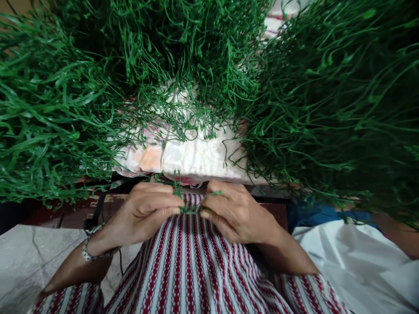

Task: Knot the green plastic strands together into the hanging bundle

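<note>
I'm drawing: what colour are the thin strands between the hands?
Green thin strands, best in the head view.

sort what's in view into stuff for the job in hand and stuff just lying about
For the job, most likely:
left hand
right hand
green strands pinched between them
left heap, middle heap and right heap of similar green strands
patterned sheet under the heaps

Apparently just about:
white cloth at the right
bracelet, worn on the left wrist

Head-worn view, forward and steeply down
It looks from above the striped garment (190, 261), close over the left hand (144, 213) and right hand (237, 211), toward heaped green strands (157, 39) filling the top.
</note>
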Motion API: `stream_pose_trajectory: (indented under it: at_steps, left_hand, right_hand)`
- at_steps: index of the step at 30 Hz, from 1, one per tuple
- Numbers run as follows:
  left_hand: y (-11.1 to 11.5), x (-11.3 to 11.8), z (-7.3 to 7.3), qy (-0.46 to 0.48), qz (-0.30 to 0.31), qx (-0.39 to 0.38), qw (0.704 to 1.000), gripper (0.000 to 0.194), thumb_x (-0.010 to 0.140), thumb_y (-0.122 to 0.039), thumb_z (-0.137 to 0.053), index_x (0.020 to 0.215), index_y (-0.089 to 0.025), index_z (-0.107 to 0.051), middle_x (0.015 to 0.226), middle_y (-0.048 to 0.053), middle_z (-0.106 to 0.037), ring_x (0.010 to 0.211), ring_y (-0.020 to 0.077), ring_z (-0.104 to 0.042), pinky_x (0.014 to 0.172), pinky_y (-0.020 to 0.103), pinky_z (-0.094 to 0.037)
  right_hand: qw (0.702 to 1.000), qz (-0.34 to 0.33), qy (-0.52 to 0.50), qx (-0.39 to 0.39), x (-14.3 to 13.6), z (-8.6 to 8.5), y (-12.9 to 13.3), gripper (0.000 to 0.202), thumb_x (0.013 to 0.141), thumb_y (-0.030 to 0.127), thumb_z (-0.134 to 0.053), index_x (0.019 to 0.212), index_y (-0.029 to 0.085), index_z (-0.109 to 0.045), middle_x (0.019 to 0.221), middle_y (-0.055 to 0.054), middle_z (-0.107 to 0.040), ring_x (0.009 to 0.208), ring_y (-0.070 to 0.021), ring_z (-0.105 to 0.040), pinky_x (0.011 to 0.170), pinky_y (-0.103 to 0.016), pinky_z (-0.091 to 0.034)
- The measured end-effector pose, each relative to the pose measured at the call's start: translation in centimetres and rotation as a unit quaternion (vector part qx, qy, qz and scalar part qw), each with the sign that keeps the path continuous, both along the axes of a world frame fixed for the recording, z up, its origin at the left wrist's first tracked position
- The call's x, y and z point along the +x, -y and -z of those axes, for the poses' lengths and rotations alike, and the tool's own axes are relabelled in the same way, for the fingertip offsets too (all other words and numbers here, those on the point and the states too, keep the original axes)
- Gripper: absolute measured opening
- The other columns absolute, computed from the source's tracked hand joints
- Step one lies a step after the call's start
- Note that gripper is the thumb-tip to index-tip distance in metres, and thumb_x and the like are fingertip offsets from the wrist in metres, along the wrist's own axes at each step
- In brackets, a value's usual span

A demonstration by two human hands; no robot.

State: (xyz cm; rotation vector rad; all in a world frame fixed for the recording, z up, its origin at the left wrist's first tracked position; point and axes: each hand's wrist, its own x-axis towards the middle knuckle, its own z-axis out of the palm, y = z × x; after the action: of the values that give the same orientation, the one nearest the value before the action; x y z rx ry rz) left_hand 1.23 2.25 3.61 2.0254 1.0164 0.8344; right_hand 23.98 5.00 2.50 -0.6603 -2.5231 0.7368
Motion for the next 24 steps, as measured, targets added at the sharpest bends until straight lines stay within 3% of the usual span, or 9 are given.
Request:
stream_pose_trajectory:
  at_steps: [2,6,9,11,14,17,20,24]
  left_hand:
    - [0.5,-0.9,-0.4,-0.002,-0.003,-0.003,1.0,0.015,0.079,-0.014,-0.058,0.085,-0.023,-0.069,0.06,-0.002,-0.065,0.052,0.0094,-0.055,0.05,0.022,-0.042]
    - [0.2,-2.0,-1.0,0.0,-0.139,0.005,0.99,0.021,0.075,-0.014,-0.063,0.089,-0.028,-0.07,0.068,-0.003,-0.069,0.064,0.012,-0.062,0.054,0.023,-0.046]
    - [-1.1,-1.0,-0.8,-0.004,-0.098,-0.012,0.995,0.014,0.076,-0.016,-0.064,0.083,-0.026,-0.071,0.07,-0.002,-0.07,0.064,0.0111,-0.063,0.055,0.021,-0.048]
    - [-2.0,0.2,-0.4,0.024,-0.162,-0.016,0.986,0.012,0.076,-0.016,-0.063,0.081,-0.023,-0.071,0.072,-0.002,-0.07,0.067,0.0108,-0.063,0.059,0.021,-0.049]
    - [-2.7,1.6,0.1,0.047,-0.211,-0.037,0.976,0.013,0.076,-0.015,-0.06,0.082,-0.02,-0.07,0.074,0.0,-0.07,0.069,0.0114,-0.063,0.062,0.021,-0.05]
    - [-2.9,2.4,0.3,0.061,-0.206,-0.064,0.975,0.016,0.076,-0.011,-0.056,0.082,-0.017,-0.07,0.072,0.0,-0.069,0.064,0.0102,-0.061,0.059,0.019,-0.05]
    - [-2.8,3.0,0.4,0.095,-0.211,-0.089,0.969,0.018,0.076,-0.01,-0.055,0.082,-0.017,-0.07,0.069,-0.001,-0.068,0.06,0.0086,-0.059,0.055,0.017,-0.047]
    - [-3.0,3.4,1.0,0.134,-0.222,-0.149,0.954,0.015,0.075,-0.011,-0.055,0.077,-0.016,-0.069,0.057,-0.003,-0.062,0.05,0.0066,-0.052,0.046,0.015,-0.041]
  right_hand:
    - [1.0,-0.001,0.028,0.013,1.1,-0.8,0.6,0.021,0.087,0.021,-0.044,0.07,0.014,-0.054,0.068,-0.003,-0.046,0.059,-0.0113,-0.04,0.052,-0.025,-0.032]
    - [0.998,0.057,-0.025,-0.005,2.4,-1.8,0.4,0.02,0.086,0.017,-0.044,0.069,0.015,-0.052,0.064,-0.001,-0.043,0.06,-0.0112,-0.042,0.054,-0.025,-0.034]
    - [0.997,0.044,-0.067,0.005,1.8,-2.2,-0.1,0.016,0.086,0.025,-0.048,0.074,0.015,-0.054,0.08,-0.006,-0.053,0.074,-0.0143,-0.049,0.065,-0.028,-0.042]
    - [0.988,0.078,-0.132,0.013,1.1,-2.4,-0.3,0.012,0.087,0.022,-0.047,0.078,0.016,-0.053,0.087,-0.008,-0.056,0.081,-0.0162,-0.052,0.071,-0.031,-0.045]
    - [0.971,0.131,-0.197,0.044,-0.2,-2.4,-0.5,0.013,0.089,0.019,-0.04,0.084,0.017,-0.052,0.075,-0.005,-0.056,0.071,-0.0135,-0.054,0.064,-0.027,-0.046]
    - [0.965,0.174,-0.137,0.143,-1.8,-1.5,-1.1,0.013,0.089,0.021,-0.044,0.095,0.017,-0.055,0.071,-0.003,-0.054,0.064,-0.0118,-0.05,0.058,-0.025,-0.043]
    - [0.949,0.188,-0.095,0.233,-3.1,0.6,-2.1,0.019,0.085,0.02,-0.052,0.103,0.014,-0.055,0.071,-0.003,-0.054,0.063,-0.0123,-0.049,0.058,-0.025,-0.041]
    - [0.93,0.186,-0.116,0.295,-3.3,3.2,-2.8,0.026,0.082,0.019,-0.057,0.107,0.011,-0.054,0.07,-0.003,-0.054,0.065,-0.0134,-0.049,0.058,-0.026,-0.039]
